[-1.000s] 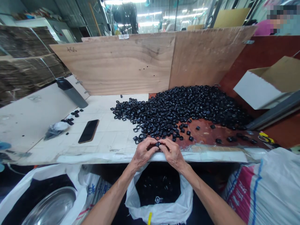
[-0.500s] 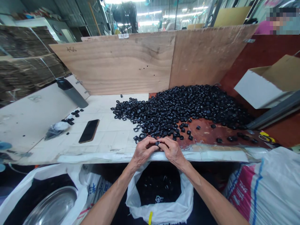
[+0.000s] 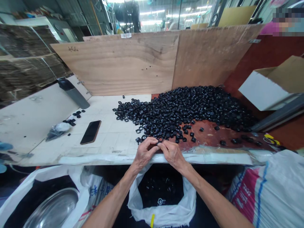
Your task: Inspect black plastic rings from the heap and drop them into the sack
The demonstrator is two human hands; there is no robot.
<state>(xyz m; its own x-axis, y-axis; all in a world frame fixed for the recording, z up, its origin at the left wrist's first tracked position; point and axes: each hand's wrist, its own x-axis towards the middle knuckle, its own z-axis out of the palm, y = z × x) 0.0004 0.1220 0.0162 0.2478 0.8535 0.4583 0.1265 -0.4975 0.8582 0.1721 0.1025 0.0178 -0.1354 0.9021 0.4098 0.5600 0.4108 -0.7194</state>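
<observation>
My left hand [image 3: 145, 152] and my right hand [image 3: 173, 153] meet over the front edge of the bench, fingertips pinched together. Between them is a small black ring-shaped part, mostly covered by the fingers. Both hands are closed on it. Just beyond the fingertips begins a wide pile of small black plastic rings and caps [image 3: 190, 101], spread across the bench top. Below my wrists, an open white woven sack [image 3: 163, 213] holds more black parts in its dark inside.
A phone [image 3: 90, 132] lies on the bench at left, near a plastic bag [image 3: 57, 130] and a dark bottle [image 3: 73, 93]. Wooden boards [image 3: 118, 66] wall the back. At right are a cardboard box [image 3: 264, 88] and a full sack [image 3: 280, 186]. A metal basin [image 3: 54, 209] sits lower left.
The fingers of my right hand have curled in more, and the black part between the hands is more covered. The view has shifted very slightly.
</observation>
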